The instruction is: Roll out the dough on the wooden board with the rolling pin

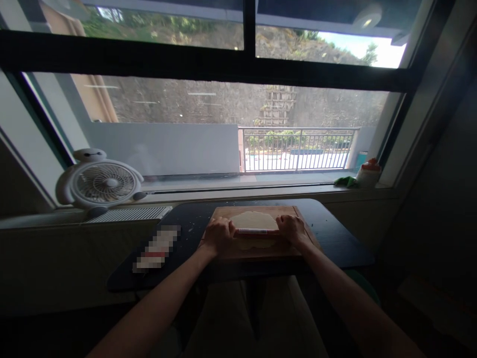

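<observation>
A sheet of pale dough point(253, 219) lies flattened on a wooden board point(223, 254). Across it runs a rolling pin point(257, 231) with a printed label along its middle. My left hand point(219, 233) is wrapped round the pin's left end, and my right hand point(291, 228) grips the right end. Dough shows on both the far and the near side of the pin. Both hands cover the pin's ends.
The board rests on a dark table point(335, 243) with pale crumbs. A pixelated item point(156, 248) lies at its left. On the sill stand a white fan point(108, 183), a bottle with an orange top point(369, 174) and a green cloth point(346, 182). A window is ahead.
</observation>
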{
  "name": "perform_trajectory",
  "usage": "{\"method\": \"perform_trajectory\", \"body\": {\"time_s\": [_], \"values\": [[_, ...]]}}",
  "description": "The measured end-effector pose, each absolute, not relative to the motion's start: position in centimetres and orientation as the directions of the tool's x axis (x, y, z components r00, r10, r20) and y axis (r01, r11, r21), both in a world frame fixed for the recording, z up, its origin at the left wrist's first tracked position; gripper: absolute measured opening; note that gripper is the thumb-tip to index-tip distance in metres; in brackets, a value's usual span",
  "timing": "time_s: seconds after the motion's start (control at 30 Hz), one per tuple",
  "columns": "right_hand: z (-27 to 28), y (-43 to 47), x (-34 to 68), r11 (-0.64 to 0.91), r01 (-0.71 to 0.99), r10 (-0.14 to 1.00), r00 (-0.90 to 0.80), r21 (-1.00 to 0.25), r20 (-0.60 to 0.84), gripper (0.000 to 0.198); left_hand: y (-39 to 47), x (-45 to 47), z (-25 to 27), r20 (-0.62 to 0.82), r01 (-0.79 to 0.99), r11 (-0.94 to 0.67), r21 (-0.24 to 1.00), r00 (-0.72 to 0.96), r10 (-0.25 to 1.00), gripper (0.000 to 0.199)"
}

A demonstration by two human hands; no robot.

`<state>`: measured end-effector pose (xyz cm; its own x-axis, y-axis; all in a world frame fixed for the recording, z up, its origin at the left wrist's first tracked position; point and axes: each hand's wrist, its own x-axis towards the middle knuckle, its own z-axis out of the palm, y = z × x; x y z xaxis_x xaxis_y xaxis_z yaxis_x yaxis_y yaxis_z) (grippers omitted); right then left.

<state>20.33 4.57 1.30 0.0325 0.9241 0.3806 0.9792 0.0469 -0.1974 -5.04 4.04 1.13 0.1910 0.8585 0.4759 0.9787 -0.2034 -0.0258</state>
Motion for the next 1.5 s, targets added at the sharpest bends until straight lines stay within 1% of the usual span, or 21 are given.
{"method": "perform_trajectory", "body": {"time_s": [0.1, 0.17, 0.23, 0.33, 0.4, 0.47, 0.67, 0.87, 0.97, 1.03, 1.13, 1.27, 1.33, 1.5], "values": [[1.6, 5.4, 20.2, 0.082, 0.979, 0.913, 0.001, -0.185, 0.407, 0.049, 5.9, -4.5, 1.1, 0.483, 0.996, -0.082, 0.021, 0.062, 0.874, 0.053], [1.6, 5.0, 20.4, 0.144, 0.975, 0.907, -0.062, -0.168, 0.416, 0.046, 6.4, -4.5, 1.1, 0.49, 0.996, -0.082, 0.032, 0.056, 0.87, 0.053], [1.3, 4.3, 20.8, 0.232, 0.963, 0.89, -0.151, -0.14, 0.43, 0.041, 6.0, -5.0, 1.0, 0.499, 0.989, -0.144, 0.022, 0.114, 0.859, 0.047], [0.7, 3.6, 21.4, 0.318, 0.943, 0.855, -0.24, -0.099, 0.46, 0.037, 4.4, -6.2, 0.8, 0.536, 0.947, -0.319, -0.036, 0.288, 0.794, 0.038], [0.4, 3.6, 21.4, 0.307, 0.947, 0.852, -0.229, -0.095, 0.471, 0.039, 3.5, -6.7, 0.9, 0.551, 0.907, -0.416, -0.071, 0.383, 0.741, 0.036], [0.3, 3.7, 21.1, 0.274, 0.956, 0.859, -0.192, -0.108, 0.475, 0.04, 2.9, -6.9, 1.0, 0.544, 0.89, -0.45, -0.079, 0.417, 0.729, 0.036], [0.3, 2.7, 20.4, 0.206, 0.969, 0.853, -0.11, -0.135, 0.511, 0.033, 2.1, -6.2, 1.1, 0.487, 0.902, -0.425, -0.078, 0.406, 0.773, 0.037], [0.6, 0.9, 20.7, 0.215, 0.964, 0.893, -0.129, -0.156, 0.431, 0.035, 0.8, -6.2, 1.0, 0.446, 0.904, -0.42, -0.083, 0.41, 0.795, 0.04], [0.8, 1.1, 20.7, 0.2, 0.966, 0.9, -0.114, -0.166, 0.421, 0.038, 1.1, -6.1, 1.4, 0.418, 0.902, -0.425, -0.081, 0.417, 0.807, 0.04], [0.8, 1.9, 20.7, 0.191, 0.966, 0.906, -0.105, -0.175, 0.411, 0.039, 1.8, -5.9, 1.6, 0.406, 0.91, -0.408, -0.069, 0.399, 0.822, 0.04], [0.9, 3.7, 20.6, 0.14, 0.971, 0.919, -0.055, -0.192, 0.391, 0.04, 3.4, -5.4, 1.8, 0.402, 0.94, -0.34, -0.029, 0.323, 0.857, 0.039], [1.0, 5.8, 20.3, 0.081, 0.975, 0.917, 0.009, -0.207, 0.399, 0.042, 5.3, -4.7, 1.5, 0.442, 0.968, -0.252, -0.001, 0.227, 0.868, 0.035], [0.9, 5.9, 20.2, 0.089, 0.975, 0.907, 0.005, -0.205, 0.42, 0.04, 5.7, -4.5, 1.1, 0.467, 0.973, -0.232, -0.002, 0.207, 0.86, 0.033], [0.8, 4.2, 20.3, 0.158, 0.972, 0.889, -0.064, -0.172, 0.453, 0.03, 5.5, -4.4, 0.5, 0.498, 0.976, -0.217, -0.026, 0.201, 0.843, 0.033]]}}
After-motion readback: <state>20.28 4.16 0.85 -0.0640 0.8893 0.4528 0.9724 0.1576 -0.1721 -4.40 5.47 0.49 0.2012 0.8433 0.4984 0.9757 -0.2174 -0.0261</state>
